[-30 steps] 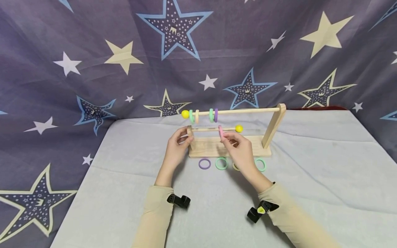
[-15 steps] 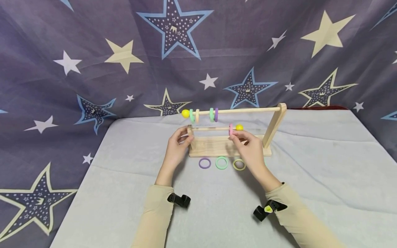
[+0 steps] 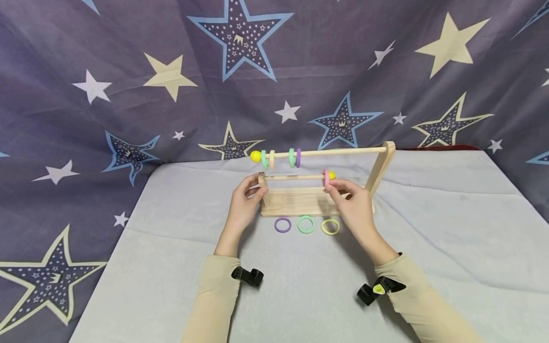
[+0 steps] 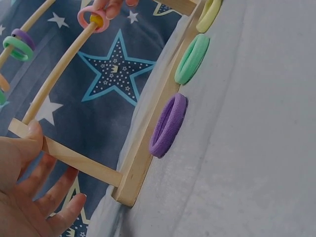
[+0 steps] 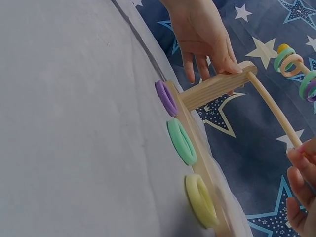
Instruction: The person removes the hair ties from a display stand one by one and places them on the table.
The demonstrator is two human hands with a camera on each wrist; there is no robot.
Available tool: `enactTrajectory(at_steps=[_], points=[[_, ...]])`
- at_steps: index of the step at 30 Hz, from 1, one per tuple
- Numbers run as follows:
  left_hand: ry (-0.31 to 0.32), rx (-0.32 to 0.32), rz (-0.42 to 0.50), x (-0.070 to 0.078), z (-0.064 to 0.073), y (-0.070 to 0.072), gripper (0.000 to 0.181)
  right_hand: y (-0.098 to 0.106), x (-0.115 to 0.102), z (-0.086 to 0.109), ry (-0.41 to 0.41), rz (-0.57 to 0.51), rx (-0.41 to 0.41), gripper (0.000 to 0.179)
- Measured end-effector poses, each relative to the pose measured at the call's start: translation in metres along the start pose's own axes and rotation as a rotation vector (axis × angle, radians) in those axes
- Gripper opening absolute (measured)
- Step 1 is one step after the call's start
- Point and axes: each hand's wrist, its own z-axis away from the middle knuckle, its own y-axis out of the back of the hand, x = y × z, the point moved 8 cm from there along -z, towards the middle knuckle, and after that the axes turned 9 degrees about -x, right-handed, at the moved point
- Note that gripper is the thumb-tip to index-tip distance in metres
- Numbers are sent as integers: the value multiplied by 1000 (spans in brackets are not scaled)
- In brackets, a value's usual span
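Observation:
My left hand [image 3: 243, 204] grips the short upright post [image 4: 84, 160] of a wooden rack, thumb on one side and fingers behind. With thumb and fingertips, my right hand [image 3: 355, 208] pinches a pink hair tie [image 3: 326, 178] at the free right end of the lower rod [image 3: 293, 177]. The left wrist view shows this pink loop encircling the yellow ball [image 4: 96, 20] at the rod's tip. Purple [image 3: 282, 225], green [image 3: 306, 224] and yellow [image 3: 330, 227] hair ties lie in a row before the rack's base [image 3: 296, 202].
Above and behind, the upper rod [image 3: 339, 152] carries several hair ties near its yellow end ball [image 3: 255, 156]. A tall slanted post [image 3: 380, 166] supports it at the right. A pale cloth [image 3: 171, 286] covers the table; a star-patterned curtain [image 3: 141, 57] hangs behind.
My right hand has slid the pink hair tie rightward along the lower rod to the yellow ball. It now covers the rightmost green hair tie. The left hand keeps its hold on the post.

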Motion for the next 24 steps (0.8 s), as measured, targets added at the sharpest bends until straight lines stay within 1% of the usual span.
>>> enactTrajectory(at_steps=[7, 10, 19, 24], points=[[19, -1, 24, -1, 0, 1, 46, 5, 2, 0, -24, -2, 16, 12], [26, 0, 19, -1, 0, 1, 45, 7, 3, 0, -31, -1, 19, 13], [25, -2, 34, -2, 0, 1, 47, 13, 6, 1, -20, 17, 36, 12], [35, -5, 48, -3, -1, 1, 47, 15, 9, 1, -34, 12, 30, 12]])
